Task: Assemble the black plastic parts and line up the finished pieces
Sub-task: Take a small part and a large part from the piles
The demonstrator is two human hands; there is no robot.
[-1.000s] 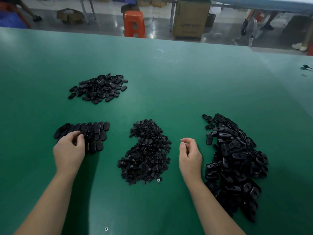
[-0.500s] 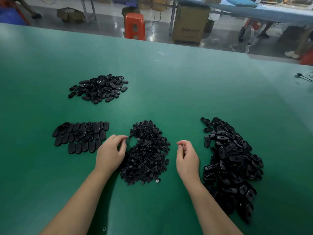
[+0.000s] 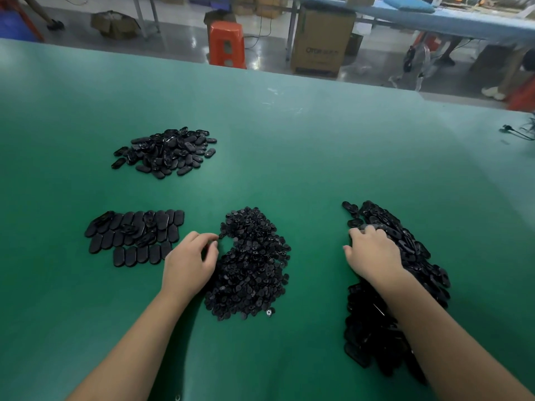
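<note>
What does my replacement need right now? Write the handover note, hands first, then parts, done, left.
Left hand: fingers curled at the near-left edge of the middle pile of small black parts; any grip is hidden.
Right hand: on the right pile of larger black housings, fingers curled over one.
Done: finished pieces lined up in rows at left.
Left: both near piles, plus the far heap of oval parts.

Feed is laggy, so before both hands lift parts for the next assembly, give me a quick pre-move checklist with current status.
1. Left hand at the small-parts pile: ok, fingertips at its left edge.
2. Left grip on a part: cannot tell.
3. Right hand on the right pile: ok, fingers curled over its left edge.
4. Right grip on one piece: cannot tell.
5. Finished rows lined up: not ok, a few pieces lie askew on top.
</note>
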